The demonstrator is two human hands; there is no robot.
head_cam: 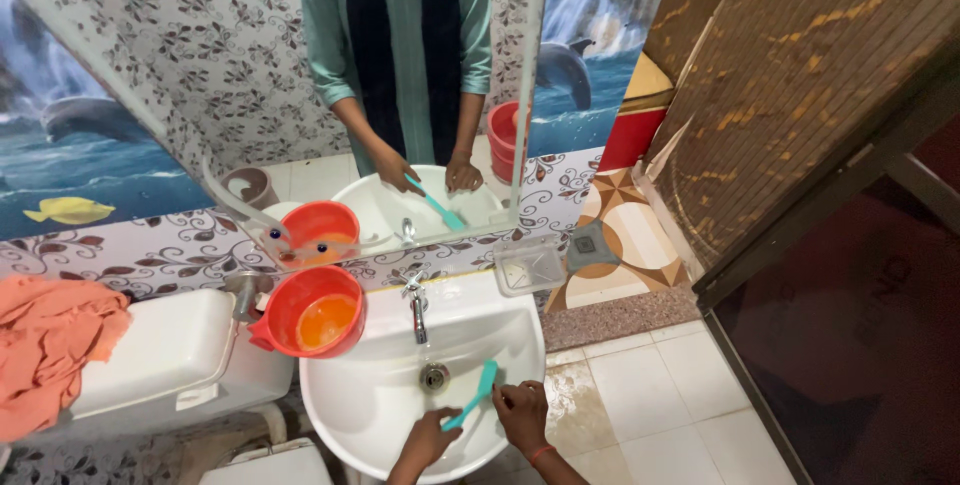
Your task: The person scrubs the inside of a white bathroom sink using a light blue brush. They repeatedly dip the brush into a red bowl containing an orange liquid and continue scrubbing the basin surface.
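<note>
An orange cloth [50,345] lies crumpled on the white toilet tank [170,350] at far left. Just right of it an orange-red mug [310,310] (orange liquid inside) sits on the rim of the white basin [385,395], beside the chrome tap [417,310]. A clear plastic soap tray [530,267] hangs on the wall under the mirror [300,65].

The teal brush [475,395] is slim, flat-handled, slanting across the bowl just right of the drain [433,377], its upper end toward the tap.

The left hand [428,440] reaches in from below, grip closed around the brush's lower end. The right hand [520,410] rests on the basin's near-right rim, fingers curled, touching the brush's upper part; whether it grips anything I cannot tell.
</note>
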